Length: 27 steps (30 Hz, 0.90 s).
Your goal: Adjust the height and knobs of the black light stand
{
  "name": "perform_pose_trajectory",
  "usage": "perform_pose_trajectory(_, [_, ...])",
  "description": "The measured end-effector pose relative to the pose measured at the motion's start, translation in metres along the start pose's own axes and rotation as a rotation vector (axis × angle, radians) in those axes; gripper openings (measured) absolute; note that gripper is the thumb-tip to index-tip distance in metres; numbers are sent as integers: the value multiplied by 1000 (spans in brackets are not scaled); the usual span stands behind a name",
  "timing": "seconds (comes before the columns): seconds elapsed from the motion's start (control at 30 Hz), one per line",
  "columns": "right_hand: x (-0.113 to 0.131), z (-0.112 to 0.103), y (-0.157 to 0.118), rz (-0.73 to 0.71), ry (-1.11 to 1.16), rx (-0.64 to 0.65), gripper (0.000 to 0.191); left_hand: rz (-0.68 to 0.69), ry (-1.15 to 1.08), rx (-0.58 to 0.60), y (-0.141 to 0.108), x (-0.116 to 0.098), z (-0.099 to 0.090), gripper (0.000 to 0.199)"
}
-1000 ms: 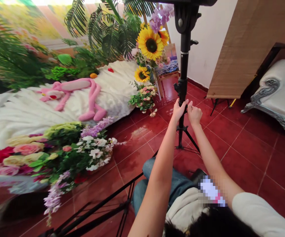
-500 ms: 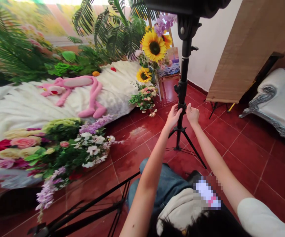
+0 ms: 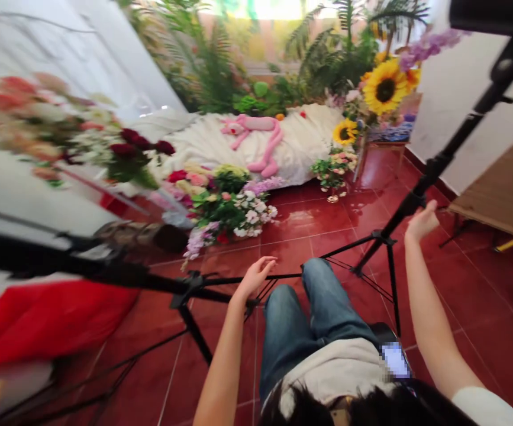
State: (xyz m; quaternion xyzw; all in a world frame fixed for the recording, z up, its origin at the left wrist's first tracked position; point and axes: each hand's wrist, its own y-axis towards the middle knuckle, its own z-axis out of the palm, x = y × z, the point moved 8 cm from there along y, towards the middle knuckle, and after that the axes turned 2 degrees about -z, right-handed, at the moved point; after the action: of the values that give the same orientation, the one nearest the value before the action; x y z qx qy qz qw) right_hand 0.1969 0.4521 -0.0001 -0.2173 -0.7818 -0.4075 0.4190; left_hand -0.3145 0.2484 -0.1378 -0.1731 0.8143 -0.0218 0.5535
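Observation:
My left hand (image 3: 258, 277) hangs in the air with its fingers apart and nothing in them. It is over the red floor, close to the legs of the black stand on the left (image 3: 189, 287); whether it touches them I cannot tell. My right hand (image 3: 422, 222) is at the collar of the black light stand (image 3: 396, 214) on the right, its fingers curled at the collar's side, where the knob is partly hidden. This stand has spread tripod legs and carries a dark head (image 3: 496, 16), cut off by the frame.
Ahead, a pink plush toy (image 3: 263, 124) lies on white draped cloth (image 3: 203, 139). Flower arrangements (image 3: 238, 207) and sunflowers (image 3: 384, 89) stand around it. Red fabric (image 3: 56, 319) is at left. A brown panel (image 3: 500, 186) is at right. A phone (image 3: 396, 360) lies beside my lap.
My view has swung left. My left hand has come off the right light stand and moved left, opening. My right hand stays at that stand's collar.

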Motion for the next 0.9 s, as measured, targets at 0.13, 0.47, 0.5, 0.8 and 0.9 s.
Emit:
perform_pose_trajectory(0.13, [18,23,-59,19,126,-33,66,-28,-77,-369,-54,36,-113,51])
perform_pose_trajectory(0.47, [215,150,-332,-352,462,971,60,234,-155,-1340,-170,-4,-275,56])
perform_pose_trajectory(0.5, [240,154,-364,-432,471,1091,60,280,-160,-1318,-166,-16,-280,59])
perform_pose_trajectory(0.8, [386,150,-581,-575,418,1993,40,273,-272,-1311,-118,-43,-298,56])
perform_pose_trajectory(0.9, [414,152,-592,-706,502,1899,35,213,-239,-1389,-117,-34,-299,51])
